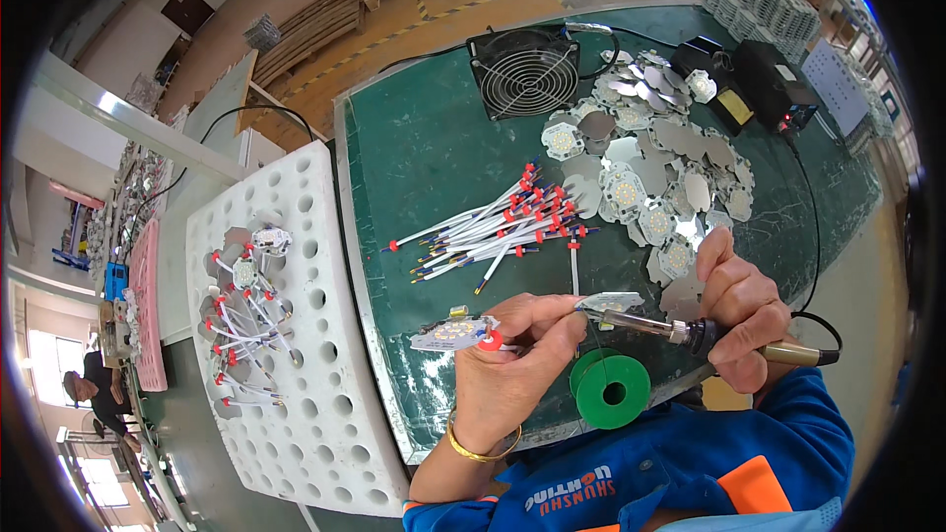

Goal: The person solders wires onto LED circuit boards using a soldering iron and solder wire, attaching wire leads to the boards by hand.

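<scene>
My left hand [522, 355] is closed, pinching a wired LED board [453, 333] that sticks out on its left side, with a red ring beside it. Beyond its fingertips is another LED board [609, 300], seen nearly edge-on. My right hand [739, 320] grips a soldering iron [650, 323], its tip close to that board and the left fingertips. A thin strand rises from a green solder spool [634, 396] toward the tip; whether the left fingers hold it is hidden. A white wire [574, 264] runs up behind the far board.
White wires with red rings [503, 222] lie heaped on the green table [394, 158]. Loose LED boards [650, 172] are piled right of them. A fan [524, 74] and black soldering station [774, 89] stand behind. Left, a perforated white foam tray [296, 335] carries wired boards [241, 325].
</scene>
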{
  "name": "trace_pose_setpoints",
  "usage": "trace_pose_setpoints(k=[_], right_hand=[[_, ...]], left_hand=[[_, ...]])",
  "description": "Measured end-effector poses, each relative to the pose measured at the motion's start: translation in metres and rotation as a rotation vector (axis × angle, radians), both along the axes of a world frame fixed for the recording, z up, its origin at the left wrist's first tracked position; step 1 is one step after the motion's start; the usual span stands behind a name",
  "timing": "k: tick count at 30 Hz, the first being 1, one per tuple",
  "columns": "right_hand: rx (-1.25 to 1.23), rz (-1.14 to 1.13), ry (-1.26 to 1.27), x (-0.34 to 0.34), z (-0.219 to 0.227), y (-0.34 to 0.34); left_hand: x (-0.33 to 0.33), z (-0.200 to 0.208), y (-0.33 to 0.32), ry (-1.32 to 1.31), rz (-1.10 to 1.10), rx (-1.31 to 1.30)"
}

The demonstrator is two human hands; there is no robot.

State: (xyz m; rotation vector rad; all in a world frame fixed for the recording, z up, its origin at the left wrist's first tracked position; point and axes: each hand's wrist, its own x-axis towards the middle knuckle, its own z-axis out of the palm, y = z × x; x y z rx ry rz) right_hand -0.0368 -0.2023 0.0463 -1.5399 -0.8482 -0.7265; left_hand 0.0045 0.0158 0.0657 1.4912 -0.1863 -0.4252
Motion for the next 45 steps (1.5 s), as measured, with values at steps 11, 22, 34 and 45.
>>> trace_pose_setpoints(k=[11, 22, 34, 45], right_hand=[[-0.020, -0.019, 0.001, 0.002, 0.000, 0.002], [-0.263, -0.024, -0.050, 0.010, 0.006, 0.003], [-0.379, -0.289, 0.080, 0.012, -0.005, 0.008], [-0.352, -0.350, 0.197, 0.012, -0.016, 0.016]], left_hand=[[0.000, -0.003, 0.000, -0.025, 0.011, -0.034], [0.010, -0.022, 0.004, 0.244, 0.029, -0.206], [0.012, -0.037, -0.001, 0.261, -0.119, -0.202], [0.008, -0.044, -0.013, 0.130, -0.103, -0.102]])
